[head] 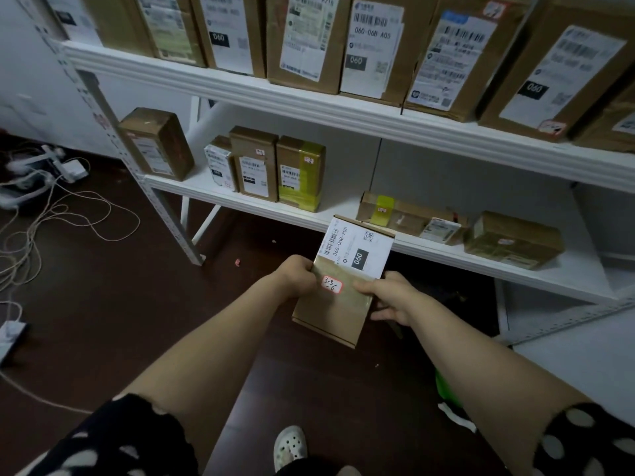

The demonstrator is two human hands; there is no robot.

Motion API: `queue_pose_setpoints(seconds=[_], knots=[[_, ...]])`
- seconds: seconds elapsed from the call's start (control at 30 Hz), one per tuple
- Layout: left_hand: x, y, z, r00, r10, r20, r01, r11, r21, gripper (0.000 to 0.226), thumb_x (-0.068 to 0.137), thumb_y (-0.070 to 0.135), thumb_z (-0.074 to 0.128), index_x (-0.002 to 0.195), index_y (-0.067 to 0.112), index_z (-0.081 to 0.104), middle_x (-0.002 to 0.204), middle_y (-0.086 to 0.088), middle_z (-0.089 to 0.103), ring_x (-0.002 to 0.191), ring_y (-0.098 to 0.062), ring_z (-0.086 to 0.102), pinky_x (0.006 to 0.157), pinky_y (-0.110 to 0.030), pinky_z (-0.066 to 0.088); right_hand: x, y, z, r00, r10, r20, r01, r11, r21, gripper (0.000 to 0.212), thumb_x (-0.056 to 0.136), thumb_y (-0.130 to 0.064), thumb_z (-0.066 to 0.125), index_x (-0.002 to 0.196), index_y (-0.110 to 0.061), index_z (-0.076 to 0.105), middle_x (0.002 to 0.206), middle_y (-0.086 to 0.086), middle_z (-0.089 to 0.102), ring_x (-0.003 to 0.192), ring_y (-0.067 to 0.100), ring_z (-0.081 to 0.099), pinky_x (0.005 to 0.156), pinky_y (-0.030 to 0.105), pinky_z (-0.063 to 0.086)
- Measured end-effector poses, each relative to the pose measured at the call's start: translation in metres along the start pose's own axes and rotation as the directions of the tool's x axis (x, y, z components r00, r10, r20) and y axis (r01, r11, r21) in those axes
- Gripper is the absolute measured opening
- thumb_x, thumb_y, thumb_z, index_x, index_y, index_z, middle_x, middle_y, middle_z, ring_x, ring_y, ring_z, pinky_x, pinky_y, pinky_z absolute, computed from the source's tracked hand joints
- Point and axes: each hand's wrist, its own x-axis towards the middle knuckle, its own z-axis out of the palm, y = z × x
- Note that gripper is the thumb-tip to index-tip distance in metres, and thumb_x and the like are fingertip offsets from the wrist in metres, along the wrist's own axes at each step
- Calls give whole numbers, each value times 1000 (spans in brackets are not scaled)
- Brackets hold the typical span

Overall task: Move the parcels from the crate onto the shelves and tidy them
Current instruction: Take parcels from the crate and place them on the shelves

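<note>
now both hands (347, 290) grip a flat brown parcel (338, 293) bearing a white label.

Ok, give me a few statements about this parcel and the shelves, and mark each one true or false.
1. The left hand and the right hand both hold the flat brown cardboard parcel with a white label. True.
2. That parcel rests on the lower white shelf. False: it is held in the air in front of it.
3. The upper white shelf carries a row of brown cardboard boxes. True.
4. The loose pale cables lie on the dark floor at the right. False: they lie at the left.
</note>
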Motion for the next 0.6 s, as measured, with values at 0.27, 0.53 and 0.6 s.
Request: queue_pose_setpoints(seconds=[0.27,0.53,0.6], knots=[[-9,-3,21,999,-15,28,14,1000,10,27,81,-7,53,104,-7,68,93,-8,63,88,-15,57,77,-27,48,-5,25,-8,1000,25,-3,-25,1000,18,47,84,-13,72,125,-13,49,136,12,48,130,38,37,90,49,47],[-7,13,60,997,-6,75,4,1000,28,25,81,-7,60,105,-5,68,100,-10,67,95,-19,62,77,-28,49,-12,50,-39,998,39,-42,-35,996,87,54,83,-13,72,130,-13,46,135,12,48,128,37,40,83,45,48],[-4,17,72,997,-9,83,6,999,42,24,82,-7,60,105,-5,68,103,-10,67,97,-21,63,80,-29,51,-14,59,-49,997,45,-56,-39,993,112,52,84,-12,71,130,-12,47,134,12,49,128,36,40,85,46,48]])
